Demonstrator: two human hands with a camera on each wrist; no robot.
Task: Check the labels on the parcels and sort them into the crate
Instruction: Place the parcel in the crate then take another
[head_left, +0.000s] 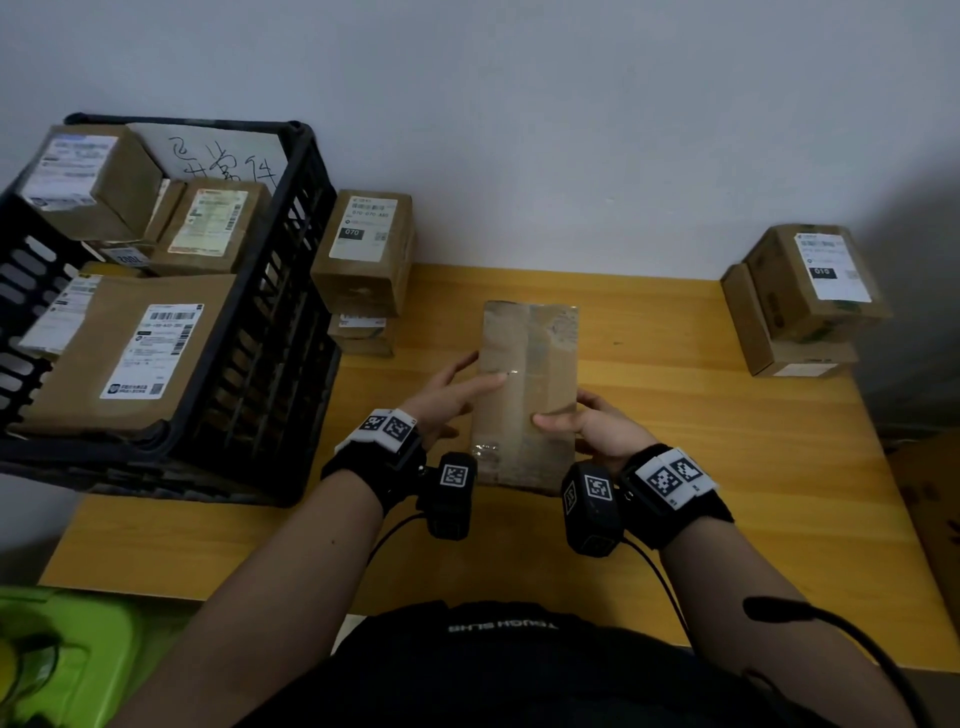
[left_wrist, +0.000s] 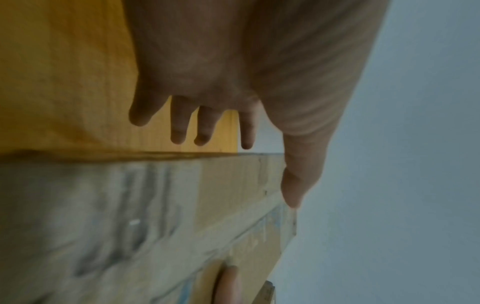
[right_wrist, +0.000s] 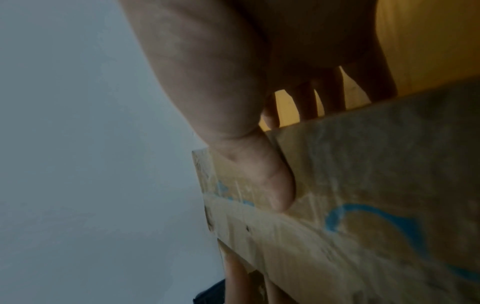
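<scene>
Brown cardboard fills the near middle of the yellow wooden bench (head_left: 675, 467): a flat, tape-striped cardboard parcel (head_left: 527, 395) is held up between both hands. The right hand (head_left: 597, 428) pinches its right edge, thumb on the upper face and fingers behind. The left hand (head_left: 447, 397) has straight fingers, the thumb laid on the left edge, steadying rather than clasping. The face turned upward shows worn tape and faint blue print in the right wrist view, but no white label, so I judge the parcel wants flipping over, with the right hand's pinch kept firm and the left guiding the turn, until a label can be read. Farther left, the black slatted plastic crate (head_left: 306, 260) already holds several labelled boxes; more labelled cardboard boxes (head_left: 363, 254) stand against the wall.
</scene>
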